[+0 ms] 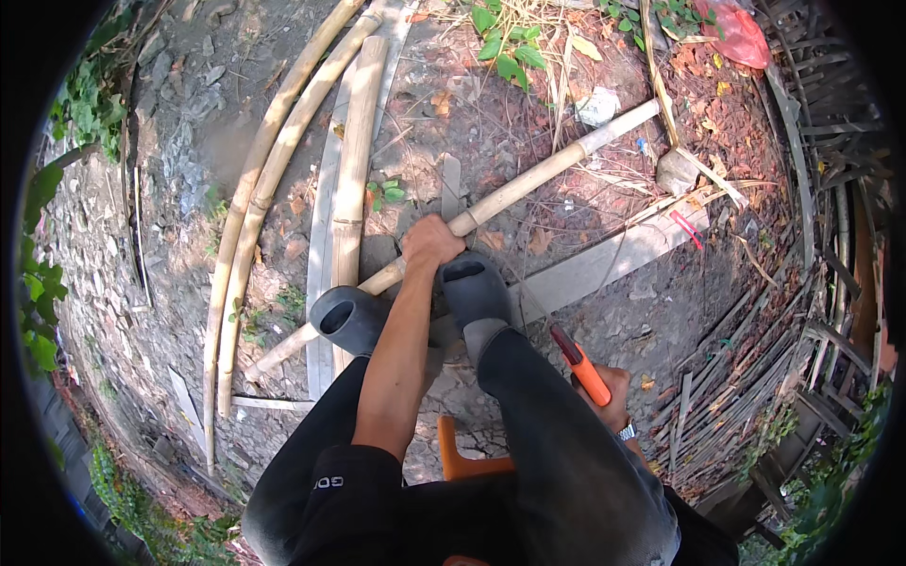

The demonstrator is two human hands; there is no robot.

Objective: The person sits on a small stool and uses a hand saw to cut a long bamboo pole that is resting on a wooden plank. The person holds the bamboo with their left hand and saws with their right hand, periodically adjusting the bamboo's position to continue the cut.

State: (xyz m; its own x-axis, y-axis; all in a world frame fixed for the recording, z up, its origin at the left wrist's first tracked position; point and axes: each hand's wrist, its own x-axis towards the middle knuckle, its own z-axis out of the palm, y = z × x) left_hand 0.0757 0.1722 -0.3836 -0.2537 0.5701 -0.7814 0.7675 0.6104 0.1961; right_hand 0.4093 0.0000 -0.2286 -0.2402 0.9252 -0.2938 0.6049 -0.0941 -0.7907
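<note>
A: Left hand?
B: Left hand (432,242), fingers clamped on a slim, pale tan bamboo pole (552,162). Grip's roughly mid-pole, just beside the right shoe.

A: Where's the pole?
B: On the ground, slantwise: upper end at far right, lower end at left past the shoes. Passes partly out of sight at the left dark grey rubber shoe (354,319). Right dark grey rubber shoe (477,291) sits close to the gripping hand.

A: Right hand?
B: Right hand (614,394), closed round a bright orange-handled tool with a dark red front part (591,379). Individual fingers mostly hidden. Tool's near the right leg, well apart from the left hand. Can't tell its full working end. Silver metal wristwatch (628,432) on that wrist.

A: Around?
B: Left side: two long, curved yellowish bamboo poles (257,200) side by side; then a thicker straight pale bamboo length (360,141) next to a flat grey strip (322,264). Right: long flat grey board (613,253), small bright red plastic piece (686,228) near its far end. Orange plastic object (451,455) between the legs. Translucent red plastic bag (738,36), top right.
</note>
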